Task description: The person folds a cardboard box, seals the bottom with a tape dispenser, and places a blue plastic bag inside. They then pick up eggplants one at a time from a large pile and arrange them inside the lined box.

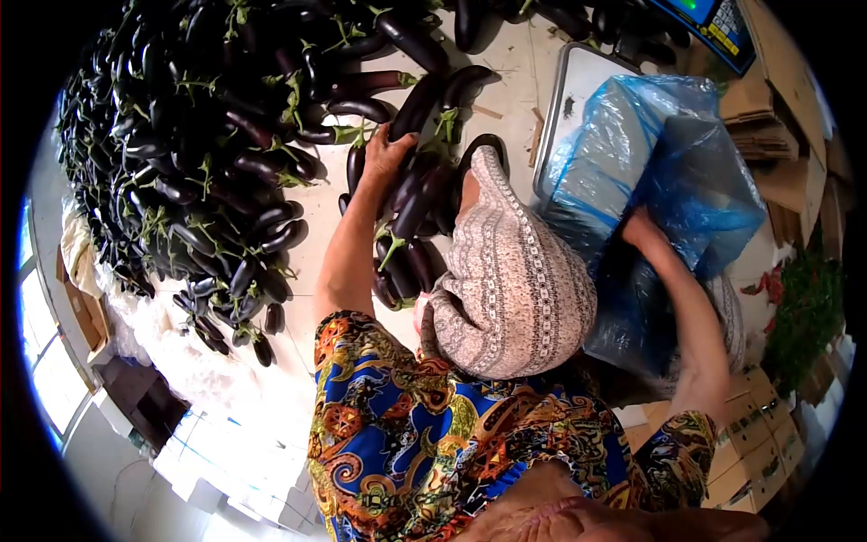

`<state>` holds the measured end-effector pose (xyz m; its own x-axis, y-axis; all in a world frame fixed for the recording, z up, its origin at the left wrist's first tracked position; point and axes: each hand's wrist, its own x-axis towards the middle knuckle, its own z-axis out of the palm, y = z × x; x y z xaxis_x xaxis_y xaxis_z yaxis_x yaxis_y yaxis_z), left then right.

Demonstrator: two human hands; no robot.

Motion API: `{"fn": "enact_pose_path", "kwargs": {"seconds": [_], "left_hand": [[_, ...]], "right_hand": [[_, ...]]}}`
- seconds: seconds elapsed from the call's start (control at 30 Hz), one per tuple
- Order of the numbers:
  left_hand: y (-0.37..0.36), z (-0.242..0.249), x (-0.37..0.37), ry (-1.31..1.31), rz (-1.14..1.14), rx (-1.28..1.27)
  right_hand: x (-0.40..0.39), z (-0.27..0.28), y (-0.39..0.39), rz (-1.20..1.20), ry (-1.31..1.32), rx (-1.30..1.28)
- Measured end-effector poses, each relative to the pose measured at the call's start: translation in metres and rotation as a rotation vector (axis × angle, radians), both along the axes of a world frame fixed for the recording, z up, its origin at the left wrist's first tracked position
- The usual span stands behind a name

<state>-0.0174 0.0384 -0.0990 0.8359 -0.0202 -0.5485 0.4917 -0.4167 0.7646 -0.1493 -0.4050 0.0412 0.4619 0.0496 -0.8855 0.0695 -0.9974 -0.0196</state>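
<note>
- Clamping: left hand (388, 155) round long, glossy, dark-purple eggplant (418, 101).
- Likely firm, slick, bruisable; best held mid-body.
- Right hand (641, 229) inside translucent blue plastic bag (722, 194); cannot tell grip.

Left hand (388, 157): touching eggplant (416, 107) | right hand (641, 231): inside blue bag (709, 176), grip hard to tell | scale (571, 79): partly behind bag

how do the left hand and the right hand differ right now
The left hand touches a dark eggplant, while the right hand reaches into the blue plastic bag.
The left hand's thumb shows, but the right hand's fingers are hidden by the bag.
Both hands are bare.
</note>
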Motion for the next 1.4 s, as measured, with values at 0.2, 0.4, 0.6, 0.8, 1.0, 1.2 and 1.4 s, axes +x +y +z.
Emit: {"fn": "enact_pose_path", "kwargs": {"seconds": [0.2, 0.4, 0.6, 0.8, 1.0, 1.2, 1.4], "left_hand": [[0.029, 0.040, -0.030, 0.744, 0.157, -0.909], [0.013, 0.099, -0.082, 0.602, 0.029, -1.189], [-0.051, 0.224, -0.027, 0.059, -0.500, -0.812], [-0.159, 0.292, 0.039, -0.295, -1.336, -0.628], [-0.231, 0.269, 0.022, -0.442, -1.109, -0.677], [-0.192, 0.229, 0.025, -0.263, -0.432, -0.728], [-0.149, 0.208, -0.008, -0.016, -0.520, -0.614]], "right_hand": [[-0.004, -0.003, -0.001, -0.067, -0.187, 0.257], [0.002, 0.065, -0.011, 0.332, -0.558, 0.462], [0.042, 0.170, -0.029, -0.684, -0.128, 0.869], [0.026, 0.193, 0.029, -1.217, 0.171, 1.353], [-0.020, 0.216, 0.036, -1.326, -0.066, 1.057], [-0.046, 0.184, 0.005, -1.812, -0.082, 0.991], [-0.015, 0.093, 0.009, -1.940, -0.016, 1.000]]}}
